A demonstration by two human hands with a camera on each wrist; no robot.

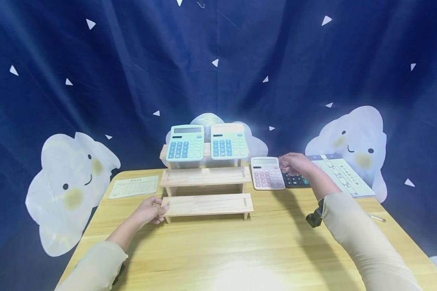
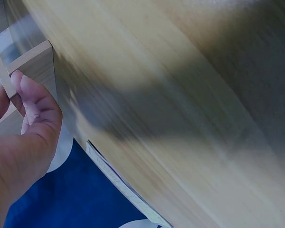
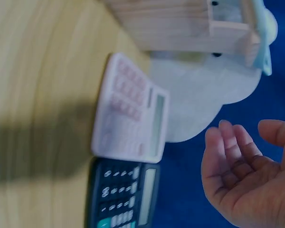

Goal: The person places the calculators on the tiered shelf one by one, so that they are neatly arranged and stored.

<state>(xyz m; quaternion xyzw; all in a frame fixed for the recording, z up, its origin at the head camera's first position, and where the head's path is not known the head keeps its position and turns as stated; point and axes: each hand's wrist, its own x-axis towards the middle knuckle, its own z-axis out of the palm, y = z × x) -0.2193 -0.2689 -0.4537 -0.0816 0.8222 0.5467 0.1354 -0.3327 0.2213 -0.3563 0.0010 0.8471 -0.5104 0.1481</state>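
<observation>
Wooden stand pinched w/ L hand, R hand relaxed nr pink calc.

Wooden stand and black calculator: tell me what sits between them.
The pink calculator lies between the wooden stand and the black calculator; both the head view and the right wrist view show it.
</observation>
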